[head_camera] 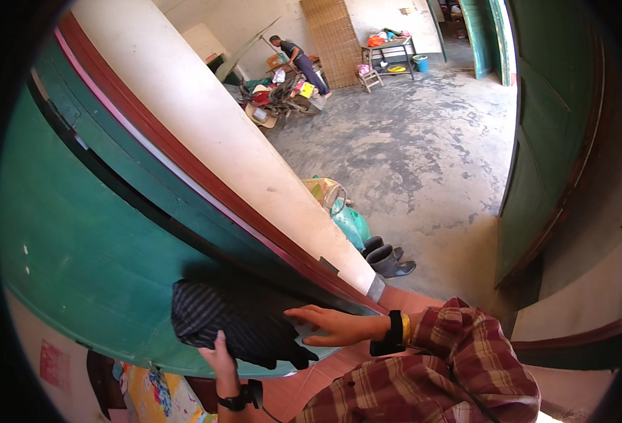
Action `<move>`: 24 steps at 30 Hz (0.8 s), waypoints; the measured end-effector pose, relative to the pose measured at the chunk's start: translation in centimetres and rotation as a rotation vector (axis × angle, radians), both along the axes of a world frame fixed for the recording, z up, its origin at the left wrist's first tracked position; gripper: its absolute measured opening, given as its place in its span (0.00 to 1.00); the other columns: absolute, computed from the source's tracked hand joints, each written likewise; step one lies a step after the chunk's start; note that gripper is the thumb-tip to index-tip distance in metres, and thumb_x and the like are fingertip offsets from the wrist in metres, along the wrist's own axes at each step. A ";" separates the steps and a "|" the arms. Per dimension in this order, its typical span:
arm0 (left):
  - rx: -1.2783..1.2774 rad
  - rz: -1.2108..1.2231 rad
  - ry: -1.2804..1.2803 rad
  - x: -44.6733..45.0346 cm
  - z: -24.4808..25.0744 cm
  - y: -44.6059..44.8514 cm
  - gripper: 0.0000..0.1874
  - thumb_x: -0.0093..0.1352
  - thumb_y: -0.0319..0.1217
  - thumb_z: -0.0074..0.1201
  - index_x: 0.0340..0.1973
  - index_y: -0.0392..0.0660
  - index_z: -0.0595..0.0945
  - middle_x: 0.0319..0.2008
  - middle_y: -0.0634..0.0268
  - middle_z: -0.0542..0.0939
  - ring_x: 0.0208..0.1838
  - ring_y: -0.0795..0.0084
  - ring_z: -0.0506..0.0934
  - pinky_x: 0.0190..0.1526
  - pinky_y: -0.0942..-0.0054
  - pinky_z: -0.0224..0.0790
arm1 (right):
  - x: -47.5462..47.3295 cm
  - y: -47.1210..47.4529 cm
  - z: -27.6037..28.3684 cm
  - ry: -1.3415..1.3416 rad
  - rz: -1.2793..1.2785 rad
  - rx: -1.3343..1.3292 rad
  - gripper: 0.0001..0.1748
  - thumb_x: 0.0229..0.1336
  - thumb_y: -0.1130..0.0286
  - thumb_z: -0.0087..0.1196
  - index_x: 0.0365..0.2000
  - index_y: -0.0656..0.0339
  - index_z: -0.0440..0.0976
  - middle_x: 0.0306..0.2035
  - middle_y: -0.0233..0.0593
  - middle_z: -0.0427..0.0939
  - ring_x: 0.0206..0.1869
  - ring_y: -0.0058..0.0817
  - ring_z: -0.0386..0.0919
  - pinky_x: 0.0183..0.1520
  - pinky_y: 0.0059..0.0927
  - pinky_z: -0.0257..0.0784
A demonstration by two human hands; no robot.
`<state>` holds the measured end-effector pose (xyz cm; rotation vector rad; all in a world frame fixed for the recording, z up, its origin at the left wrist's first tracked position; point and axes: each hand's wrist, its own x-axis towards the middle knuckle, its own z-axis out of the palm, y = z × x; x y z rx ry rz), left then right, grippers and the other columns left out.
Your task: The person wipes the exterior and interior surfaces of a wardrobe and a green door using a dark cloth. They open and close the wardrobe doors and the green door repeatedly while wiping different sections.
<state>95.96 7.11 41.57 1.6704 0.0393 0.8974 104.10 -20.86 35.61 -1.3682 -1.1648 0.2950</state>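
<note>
My left hand (220, 355) grips the lower edge of a black striped cloth item (226, 322), its thumb laid over the fabric. The cloth is bunched at the left and hangs in dark folds at the right, in front of a green door (110, 254). To the right of the cloth, my right hand (332, 325) is held out with its fingers apart and nothing in it. Both wrists wear black bands, and a yellow bracelet sits beside the right one.
Black rubber boots (387, 261) and a teal bag (349, 222) stand past the wall's end. Another green door (549, 143) is at the right. Farther off, a person (300, 61) leans over a motorcycle (284, 98), near a small table (390, 45) and a blue bucket (421, 63).
</note>
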 end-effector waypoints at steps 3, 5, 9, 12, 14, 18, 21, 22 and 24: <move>0.232 0.235 -0.068 0.6 6.0 0.4 0.25 0.67 0.27 0.53 0.56 0.30 0.64 0.55 0.54 0.71 0.57 0.64 0.69 0.61 0.65 0.58 | 0.4 -0.1 -0.3 0.056 0.130 0.000 0.34 0.63 0.68 0.50 0.66 0.59 0.49 0.58 0.51 0.59 0.55 0.37 0.69 0.54 0.30 0.73; 0.363 0.355 -0.152 1.2 9.3 0.3 0.27 0.68 0.29 0.53 0.58 0.30 0.63 0.57 0.52 0.70 0.57 0.64 0.69 0.62 0.65 0.56 | 0.5 0.0 -0.6 -0.017 0.110 0.009 0.32 0.63 0.69 0.49 0.64 0.58 0.52 0.58 0.51 0.58 0.52 0.36 0.72 0.51 0.30 0.75; 0.520 0.524 -0.379 2.8 16.1 -0.4 0.31 0.67 0.31 0.56 0.60 0.28 0.62 0.60 0.50 0.67 0.60 0.62 0.67 0.64 0.66 0.54 | 1.3 0.1 -0.6 -0.070 0.105 0.028 0.30 0.63 0.70 0.48 0.63 0.55 0.54 0.59 0.52 0.58 0.51 0.38 0.74 0.51 0.32 0.75; 0.600 0.672 -0.469 3.4 21.0 -0.8 0.32 0.66 0.30 0.58 0.60 0.29 0.63 0.59 0.51 0.69 0.59 0.62 0.68 0.63 0.67 0.54 | 2.0 -0.2 -0.5 -0.061 0.105 0.043 0.29 0.63 0.72 0.48 0.63 0.55 0.56 0.59 0.52 0.58 0.50 0.37 0.74 0.52 0.31 0.75; 0.648 0.723 -0.548 4.0 24.1 -0.8 0.32 0.65 0.30 0.59 0.60 0.30 0.63 0.58 0.50 0.70 0.58 0.61 0.69 0.63 0.68 0.55 | 2.3 -0.3 -0.5 -0.093 0.057 0.027 0.28 0.63 0.72 0.48 0.62 0.56 0.56 0.58 0.52 0.58 0.50 0.37 0.74 0.51 0.30 0.75; 0.855 0.884 -0.670 6.4 27.9 -0.7 0.37 0.63 0.31 0.62 0.63 0.32 0.61 0.59 0.46 0.69 0.62 0.59 0.68 0.64 0.66 0.55 | 2.7 -0.4 -0.9 -0.073 0.031 0.011 0.27 0.62 0.73 0.49 0.61 0.59 0.59 0.56 0.51 0.60 0.49 0.36 0.74 0.50 0.30 0.74; 0.958 0.923 -0.473 8.6 27.0 -0.4 0.39 0.59 0.26 0.62 0.64 0.37 0.61 0.59 0.47 0.68 0.62 0.48 0.66 0.64 0.61 0.56 | 2.9 -0.3 -1.4 -0.150 -0.015 0.016 0.26 0.61 0.74 0.49 0.60 0.60 0.60 0.54 0.50 0.62 0.47 0.35 0.75 0.50 0.31 0.73; 0.965 0.891 -0.464 8.8 26.2 -0.3 0.40 0.58 0.24 0.62 0.64 0.39 0.62 0.58 0.48 0.68 0.61 0.47 0.67 0.63 0.60 0.57 | 3.0 -0.2 -1.7 -0.122 -0.015 -0.010 0.26 0.61 0.74 0.49 0.59 0.61 0.61 0.53 0.50 0.63 0.46 0.35 0.76 0.51 0.32 0.72; 0.981 0.864 -0.419 8.9 24.6 0.2 0.41 0.54 0.20 0.62 0.64 0.42 0.63 0.54 0.49 0.69 0.58 0.46 0.68 0.61 0.59 0.58 | 3.1 -0.2 -1.9 -0.123 -0.018 -0.024 0.26 0.61 0.74 0.49 0.59 0.61 0.61 0.52 0.51 0.63 0.46 0.35 0.76 0.51 0.31 0.72</move>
